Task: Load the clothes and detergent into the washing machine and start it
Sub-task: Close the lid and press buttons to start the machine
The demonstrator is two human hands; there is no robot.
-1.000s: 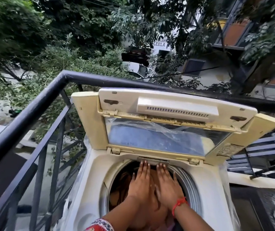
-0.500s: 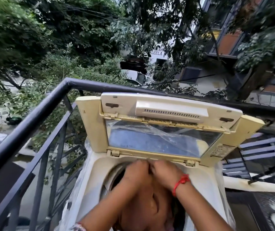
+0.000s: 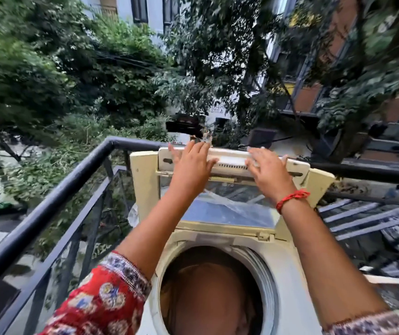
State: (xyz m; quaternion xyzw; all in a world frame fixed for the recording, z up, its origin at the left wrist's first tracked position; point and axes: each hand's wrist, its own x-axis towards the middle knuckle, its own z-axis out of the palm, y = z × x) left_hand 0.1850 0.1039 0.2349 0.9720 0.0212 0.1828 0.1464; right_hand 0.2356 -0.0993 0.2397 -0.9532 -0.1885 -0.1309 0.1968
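Balcony railing (image 3: 48,204) left | lid (image 3: 232,163) upright | left hand (image 3: 191,163), right hand (image 3: 268,170) flat on top edge

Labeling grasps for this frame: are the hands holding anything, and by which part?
Nothing is gripped. Left hand and right hand lie with spread fingers against the top edge of the raised lid; a curl over the edge cannot be told.

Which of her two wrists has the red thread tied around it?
The right wrist, below the right hand on the raised washer lid. The left hand has a bare wrist and a red patterned sleeve further down.
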